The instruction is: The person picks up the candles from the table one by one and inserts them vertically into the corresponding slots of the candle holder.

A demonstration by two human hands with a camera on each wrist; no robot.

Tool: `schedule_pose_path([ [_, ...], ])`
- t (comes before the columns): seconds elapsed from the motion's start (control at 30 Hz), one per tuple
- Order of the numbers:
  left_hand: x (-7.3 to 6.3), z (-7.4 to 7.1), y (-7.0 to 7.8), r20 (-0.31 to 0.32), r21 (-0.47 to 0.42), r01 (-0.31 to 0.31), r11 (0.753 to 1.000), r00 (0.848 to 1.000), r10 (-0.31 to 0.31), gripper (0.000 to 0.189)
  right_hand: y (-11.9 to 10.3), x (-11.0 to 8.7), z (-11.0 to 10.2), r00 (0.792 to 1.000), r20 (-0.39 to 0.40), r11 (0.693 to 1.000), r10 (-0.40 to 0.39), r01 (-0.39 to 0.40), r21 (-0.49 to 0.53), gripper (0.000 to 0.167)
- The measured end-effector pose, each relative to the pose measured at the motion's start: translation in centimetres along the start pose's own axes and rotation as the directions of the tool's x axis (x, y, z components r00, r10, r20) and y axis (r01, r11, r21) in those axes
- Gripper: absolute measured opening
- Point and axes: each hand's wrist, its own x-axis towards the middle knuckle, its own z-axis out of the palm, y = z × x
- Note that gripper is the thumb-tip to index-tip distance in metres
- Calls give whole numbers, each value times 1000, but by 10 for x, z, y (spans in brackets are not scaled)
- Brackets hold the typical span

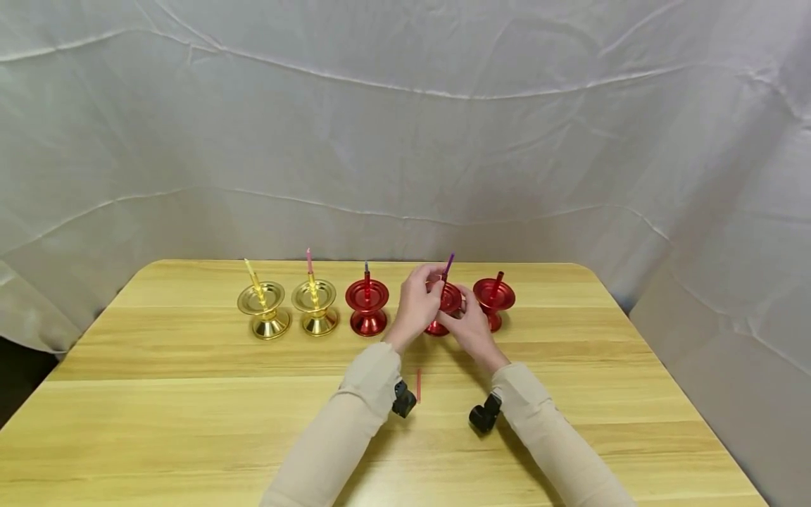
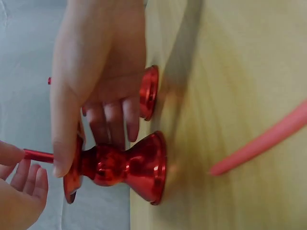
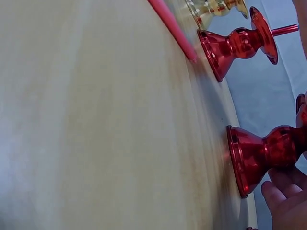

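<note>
A purple candle (image 1: 449,263) stands slightly tilted above the tube of a red candle holder (image 1: 437,329), second from the right in the row. At the tube's top, the fingers of my left hand (image 1: 415,303) pinch the candle's lower end; the left wrist view shows these fingers at the tip of the red tube (image 2: 38,155). My right hand (image 1: 472,329) grips the same holder from the right. Its thumb lies over the dish (image 2: 72,184), with the other fingers beside the stem. The holder's base (image 3: 244,160) rests on the table.
A pink-red candle (image 1: 419,386) lies between my forearms. To the left stand a red holder (image 1: 367,320) with a bluish candle and two gold holders (image 1: 319,324) with pink and yellow candles. Another red holder (image 1: 500,299) with a bare tube stands right. Grey cloth (image 1: 405,155) hangs behind.
</note>
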Motion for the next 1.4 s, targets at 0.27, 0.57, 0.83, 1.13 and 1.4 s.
schedule_pose_path([
  [0.27, -16, -4, -4, -1, -11, 21, 1000, 1000, -21, 33, -5, 0, 4, 1000, -4, 997, -23, 23, -74, 79],
  [0.57, -33, -20, -2, 45, 62, 18, 998, 999, -21, 34, -20, -16, -8, 994, 94, 996, 50, -44, -73, 95],
  [0.83, -50, -40, -1, 95, 3, 157, 988, 983, -156, 37, -33, -34, -39, 994, 103, 996, -35, 43, -73, 70],
  [1.13, -71, -48, 0, 197, -64, 275, 959, 946, -258, 47, -39, -42, -82, 991, 12, 966, -134, 133, -220, 39],
  [1.4, -84, -48, -6, 257, -79, 376, 923, 903, -345, 49, -34, -38, -104, 967, -132, 956, -217, 184, -228, 39],
])
